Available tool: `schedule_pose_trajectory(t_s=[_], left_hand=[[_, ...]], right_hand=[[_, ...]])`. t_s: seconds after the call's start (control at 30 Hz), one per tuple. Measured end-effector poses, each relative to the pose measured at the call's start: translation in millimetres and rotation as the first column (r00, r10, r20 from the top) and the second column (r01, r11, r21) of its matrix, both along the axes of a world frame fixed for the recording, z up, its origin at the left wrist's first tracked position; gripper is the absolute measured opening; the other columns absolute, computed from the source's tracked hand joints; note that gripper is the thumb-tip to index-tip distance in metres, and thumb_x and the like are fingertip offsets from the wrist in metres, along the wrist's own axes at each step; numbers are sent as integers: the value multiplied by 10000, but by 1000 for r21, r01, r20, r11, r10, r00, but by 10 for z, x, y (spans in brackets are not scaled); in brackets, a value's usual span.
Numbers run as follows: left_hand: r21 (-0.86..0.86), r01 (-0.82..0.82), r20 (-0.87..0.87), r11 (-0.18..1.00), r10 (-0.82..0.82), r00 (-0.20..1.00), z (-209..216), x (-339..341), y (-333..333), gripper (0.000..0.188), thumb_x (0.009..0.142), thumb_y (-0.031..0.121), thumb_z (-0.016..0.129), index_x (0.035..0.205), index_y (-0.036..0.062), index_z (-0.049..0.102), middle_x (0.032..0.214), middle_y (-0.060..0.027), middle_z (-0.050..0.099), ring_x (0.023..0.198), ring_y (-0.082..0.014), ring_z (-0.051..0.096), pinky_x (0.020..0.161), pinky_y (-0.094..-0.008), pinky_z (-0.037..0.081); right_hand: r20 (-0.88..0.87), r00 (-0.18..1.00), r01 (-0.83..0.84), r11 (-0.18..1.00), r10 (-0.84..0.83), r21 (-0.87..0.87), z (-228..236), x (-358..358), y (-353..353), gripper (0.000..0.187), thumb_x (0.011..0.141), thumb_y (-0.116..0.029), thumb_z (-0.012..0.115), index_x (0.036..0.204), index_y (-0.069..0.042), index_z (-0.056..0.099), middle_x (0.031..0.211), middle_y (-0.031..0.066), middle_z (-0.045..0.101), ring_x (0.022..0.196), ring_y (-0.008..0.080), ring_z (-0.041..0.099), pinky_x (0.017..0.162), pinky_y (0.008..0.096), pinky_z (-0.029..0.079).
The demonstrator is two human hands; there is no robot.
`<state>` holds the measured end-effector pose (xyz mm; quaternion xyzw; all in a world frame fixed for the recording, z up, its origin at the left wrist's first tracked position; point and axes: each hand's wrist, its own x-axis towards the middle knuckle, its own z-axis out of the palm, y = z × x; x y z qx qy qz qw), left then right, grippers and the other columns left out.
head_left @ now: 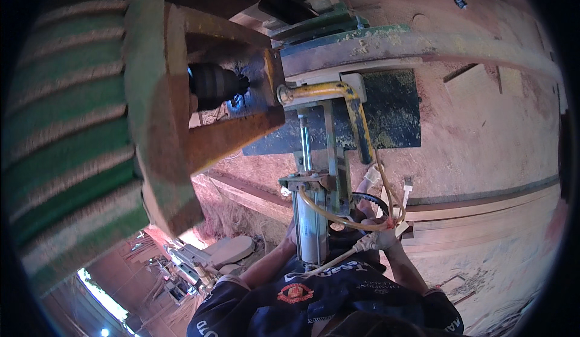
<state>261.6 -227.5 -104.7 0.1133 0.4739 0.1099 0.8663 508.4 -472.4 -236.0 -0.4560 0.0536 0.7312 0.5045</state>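
An upright metal air cylinder (313,225), its shiny rod (305,143) extended, stands in front of my body. My left hand (291,233) reaches behind the cylinder, which hides its fingers. On the other side, my right hand (386,238) is beside a black ring-shaped wheel (376,203). A pale hose with a fitting (367,242) crosses in front of that hand and covers part of the fingers, so I cannot make out its grip. Above the cylinder runs a bent yellow pipe (360,125), its paint worn.
A large green ribbed motor housing (78,119) fills the left side, beside a rusty frame (211,143) around a dark drill-like chuck (214,85). A dark plate (389,107) carries sawdust. Long wooden boards (483,209) lie at right, and clutter covers the lower-left floor.
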Motion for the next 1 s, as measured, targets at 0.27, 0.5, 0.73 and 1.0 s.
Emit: schedule_pose_trajectory(t_s=[0.27,0.5,0.73,1.0], left_hand=[[5,0,-100,1000,1,995,62,63,14,567,970,398,592,1379,7,565,1328,-247,627,1196,-418,653,996,-529,562],[0,54,-175,999,-53,983,-16,206,70,544,944,383,615,1340,11,591,1287,-250,642,1164,-424,662,973,-526,566],[-9,80,-241,997,-80,967,186,197,-32,522,917,367,639,1301,15,616,1245,-254,658,1131,-429,671,951,-523,570],[51,138,-232,989,-122,965,71,288,43,496,887,349,665,1257,19,645,1198,-259,675,1093,-435,682,925,-519,574]], right_hand=[[818,537,-553,818,205,158,-103,-7,-101,610,885,-609,650,1290,-154,671,1220,80,697,1107,314,683,980,540,505],[957,262,-730,674,124,112,-41,27,-221,768,636,-637,780,1258,-191,706,1132,66,689,1011,348,666,1024,512,412],[925,368,-582,799,94,151,-116,-171,-396,856,660,-729,727,1308,-170,699,1270,67,680,1192,302,614,1100,526,389],[505,755,-542,832,418,120,-201,-253,-558,866,808,-611,686,1553,-205,512,1555,109,513,1397,392,507,1207,565,367]])
